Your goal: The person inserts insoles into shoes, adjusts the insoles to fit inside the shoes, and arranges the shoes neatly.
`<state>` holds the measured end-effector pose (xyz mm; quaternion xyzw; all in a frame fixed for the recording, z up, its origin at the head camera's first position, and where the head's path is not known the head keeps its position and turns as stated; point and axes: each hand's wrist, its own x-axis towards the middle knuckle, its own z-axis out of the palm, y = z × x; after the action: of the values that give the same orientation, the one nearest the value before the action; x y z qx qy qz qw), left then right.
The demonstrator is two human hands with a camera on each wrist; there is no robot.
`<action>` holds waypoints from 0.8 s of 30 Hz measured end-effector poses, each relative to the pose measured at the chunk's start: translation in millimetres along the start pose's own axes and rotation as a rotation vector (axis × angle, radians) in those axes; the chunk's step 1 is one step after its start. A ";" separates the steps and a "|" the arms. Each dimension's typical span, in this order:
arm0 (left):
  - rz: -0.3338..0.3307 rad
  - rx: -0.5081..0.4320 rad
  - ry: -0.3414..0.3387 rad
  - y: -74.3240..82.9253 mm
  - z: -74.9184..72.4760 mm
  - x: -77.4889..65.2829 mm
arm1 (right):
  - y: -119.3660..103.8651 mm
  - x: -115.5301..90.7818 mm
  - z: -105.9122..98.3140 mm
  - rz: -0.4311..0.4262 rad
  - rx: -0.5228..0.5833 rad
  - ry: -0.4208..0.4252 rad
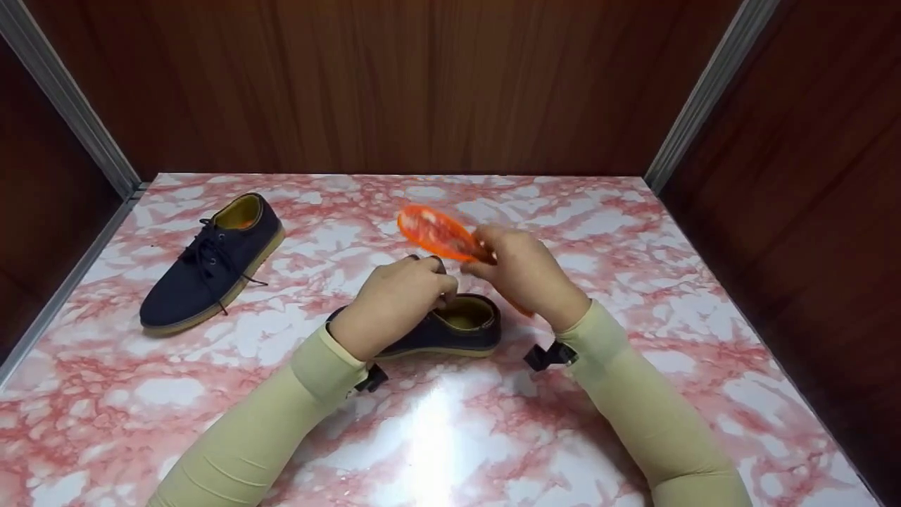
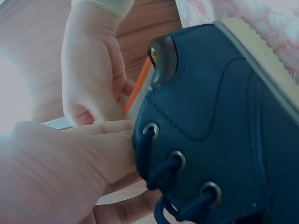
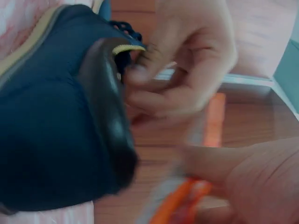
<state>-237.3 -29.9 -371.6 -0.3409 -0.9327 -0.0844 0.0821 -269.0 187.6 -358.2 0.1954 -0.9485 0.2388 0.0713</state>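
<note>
A dark blue lace-up shoe [image 1: 482, 338] with a tan sole stands in the middle of the table, its opening toward the right. My left hand [image 1: 394, 303] covers its laced part and pinches the tongue at the front of the opening; the left wrist view shows the blue laces [image 2: 166, 170] and metal eyelets beside the fingers. Above and behind the shoe, my right hand [image 1: 528, 274] holds an orange-edged insole [image 1: 435, 232] between thumb and fingers, its wide end pointing left. In the right wrist view the insole [image 3: 175, 200] looks blurred, with grey along the orange.
A matching blue shoe [image 1: 197, 282] lies at the back left, toe toward the front left, laces loose and some orange inside. The red-and-white marbled table [image 1: 176, 422] is closed in by brown wood-grain panels [image 1: 422, 84] at the back and both sides.
</note>
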 end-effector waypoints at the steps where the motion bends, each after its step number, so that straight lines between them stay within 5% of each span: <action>1: -0.008 0.000 -0.017 -0.9 0.1 0.4 | 0.7 -0.3 -1.4 0.003 -0.031 -0.045; 6: -0.004 0.009 -0.056 -5.4 2.7 2.3 | 0.6 -2.1 -5.0 0.026 -0.120 -0.193; 15: 0.093 -0.018 -0.064 -5.8 4.6 2.8 | -0.3 -5.0 -6.9 0.072 -0.163 -0.290; 24: 0.148 0.298 -0.125 8.2 13.8 -4.8 | -3.4 -2.5 -1.3 0.093 -0.207 -0.331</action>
<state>-229.7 -23.8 -385.3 -0.3971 -0.9106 0.0823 0.0794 -265.2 186.3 -356.2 0.1796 -0.9748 0.1078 -0.0769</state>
